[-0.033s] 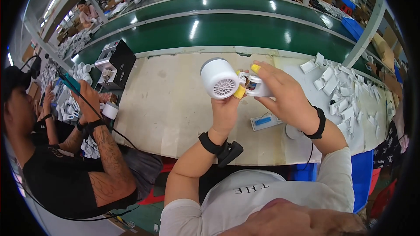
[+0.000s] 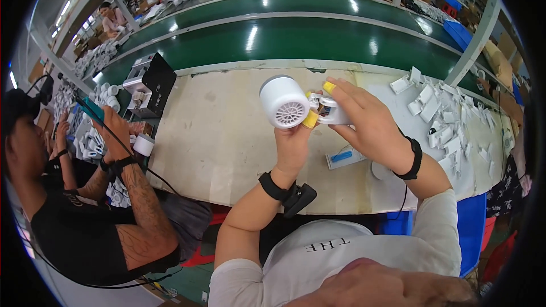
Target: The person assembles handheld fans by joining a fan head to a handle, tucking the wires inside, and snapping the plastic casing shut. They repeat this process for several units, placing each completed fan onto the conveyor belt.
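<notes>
My left hand is closed around a white barrel-shaped appliance head, like that of a small hair dryer. Its round vented grille points down toward me, and a grey band rings the far end. To its right, my right hand grips a hollow white handle piece from the outer side. The handle piece meets the side of the head, and small parts show in the gap between them. Yellow covers wrap some of my fingertips. Whether the two pieces are joined is hidden by my fingers.
Below my hands lie a blue piece on a small white part and a white disc. Loose white plastic parts spread at the right. A black machine stands far left, beside a co-worker. A green conveyor runs behind the table.
My right hand and the handle piece have shifted very slightly left, and the handle piece has turned a little. My left hand and the appliance head are nearly still.
</notes>
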Demonstrator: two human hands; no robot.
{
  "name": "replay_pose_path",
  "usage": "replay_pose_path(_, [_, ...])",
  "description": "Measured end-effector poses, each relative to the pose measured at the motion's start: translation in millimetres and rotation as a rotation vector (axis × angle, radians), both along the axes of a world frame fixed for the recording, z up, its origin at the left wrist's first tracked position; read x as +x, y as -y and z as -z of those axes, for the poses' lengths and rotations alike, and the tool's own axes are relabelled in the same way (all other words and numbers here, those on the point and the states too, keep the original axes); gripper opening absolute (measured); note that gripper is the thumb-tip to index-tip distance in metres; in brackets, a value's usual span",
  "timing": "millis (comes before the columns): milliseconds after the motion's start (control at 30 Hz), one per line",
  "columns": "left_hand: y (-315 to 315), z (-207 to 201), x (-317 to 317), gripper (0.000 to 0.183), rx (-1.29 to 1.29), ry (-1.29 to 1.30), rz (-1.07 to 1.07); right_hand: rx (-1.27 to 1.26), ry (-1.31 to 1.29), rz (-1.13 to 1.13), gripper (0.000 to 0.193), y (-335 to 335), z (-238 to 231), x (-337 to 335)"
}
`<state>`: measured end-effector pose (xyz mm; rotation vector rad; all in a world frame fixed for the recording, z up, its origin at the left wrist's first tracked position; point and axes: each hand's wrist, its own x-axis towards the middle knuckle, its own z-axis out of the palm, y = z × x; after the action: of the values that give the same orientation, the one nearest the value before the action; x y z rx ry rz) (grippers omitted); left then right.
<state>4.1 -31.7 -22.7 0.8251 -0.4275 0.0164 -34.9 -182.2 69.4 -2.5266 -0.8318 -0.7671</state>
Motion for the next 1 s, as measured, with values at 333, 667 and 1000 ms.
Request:
replay_pose_path(333, [4, 0, -1, 0.032, 0.099, -0.024, -0.223, 0.034, 0.006, 0.050, 0.069, -25, 24, 14])
replay_pose_path(667, [-22, -27, -5, 0.035, -0.104, 0.069, -0.088, 0.555, -0.822, -0.180, 0.028, 9, 12, 6])
replay_pose_path(1000, [-28, -45, -6, 0.034, -0.084, 0.132, -0.074, 0.160, -0.168, -0.272, 0.033, 10, 20, 10])
